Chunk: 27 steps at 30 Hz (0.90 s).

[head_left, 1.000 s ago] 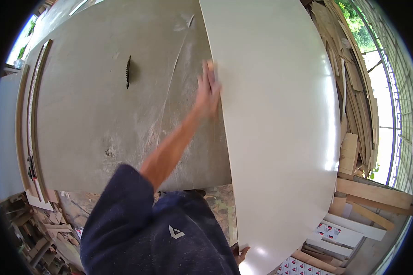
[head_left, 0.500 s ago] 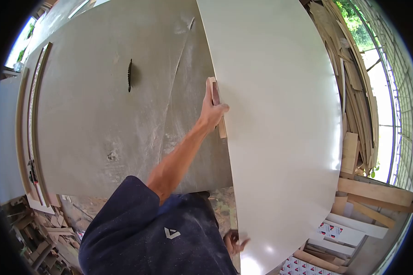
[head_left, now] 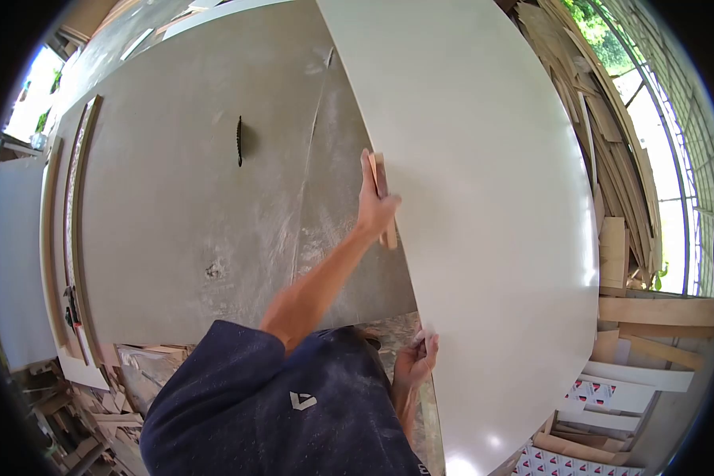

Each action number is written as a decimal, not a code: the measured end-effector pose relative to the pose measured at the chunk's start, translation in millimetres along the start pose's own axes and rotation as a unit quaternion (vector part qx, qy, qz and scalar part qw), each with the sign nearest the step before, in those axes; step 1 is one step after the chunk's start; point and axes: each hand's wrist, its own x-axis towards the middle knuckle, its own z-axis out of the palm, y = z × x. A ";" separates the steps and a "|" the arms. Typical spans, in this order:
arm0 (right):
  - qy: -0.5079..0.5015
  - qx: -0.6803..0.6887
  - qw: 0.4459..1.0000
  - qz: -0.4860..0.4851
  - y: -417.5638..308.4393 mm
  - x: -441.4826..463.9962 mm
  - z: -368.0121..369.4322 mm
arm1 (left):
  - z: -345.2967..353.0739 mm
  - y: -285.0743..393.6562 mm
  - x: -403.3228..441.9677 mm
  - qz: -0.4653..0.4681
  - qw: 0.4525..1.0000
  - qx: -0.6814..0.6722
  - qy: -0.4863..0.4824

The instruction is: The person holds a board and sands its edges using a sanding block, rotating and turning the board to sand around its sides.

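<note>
My left hand (head_left: 378,208) is closed around a narrow wooden block (head_left: 390,238) with a darker brown strip along it. The block lies against the left edge of a large, glossy white panel (head_left: 484,198). Lower down, near my body, my right hand (head_left: 417,358) is beside the same edge with its fingers curled and pinched together. What those fingers hold, if anything, is too small to make out. Under and left of the panel spreads a grey, scuffed tabletop (head_left: 182,198).
A dark, thin toothed piece (head_left: 239,141) lies on the tabletop. Long strips (head_left: 79,190) run along its left side, with a black-and-red tool (head_left: 72,308) by them. Stacked boards (head_left: 611,159) stand on the right; wood offcuts (head_left: 650,313) lie lower right.
My right hand has risen along the panel edge, and its spread fingers have curled in. My left hand still grips the block at the edge. The whole view has shifted slightly.
</note>
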 end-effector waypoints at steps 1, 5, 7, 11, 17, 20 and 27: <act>0.047 -0.011 0.999 -0.006 -4.7 -9.2 3.7 | -0.2 6.2 -24.0 -0.032 0.996 0.083 -0.017; 0.151 0.048 0.987 0.030 -19.0 -51.5 -18.7 | 2.2 6.6 -114.7 -0.067 0.964 0.257 -0.011; 0.138 0.046 0.988 0.044 -31.1 -72.4 -28.6 | -7.7 -17.9 -113.5 -0.023 0.982 0.187 0.007; 0.166 0.091 0.977 0.103 -50.6 -98.7 -42.0 | -43.4 28.7 -18.6 -0.118 0.989 -0.082 0.045; 0.185 0.024 0.980 0.065 -50.6 -104.7 -58.6 | -13.6 -17.5 -132.1 0.007 1.000 -0.015 0.000; 0.177 0.026 0.982 0.061 -57.3 -107.4 -52.8 | 0.3 -18.3 -158.1 0.015 1.000 0.005 0.018; 0.169 0.036 0.982 0.073 -48.8 -99.2 -50.8 | -29.0 8.4 -70.8 -0.113 0.987 0.097 0.061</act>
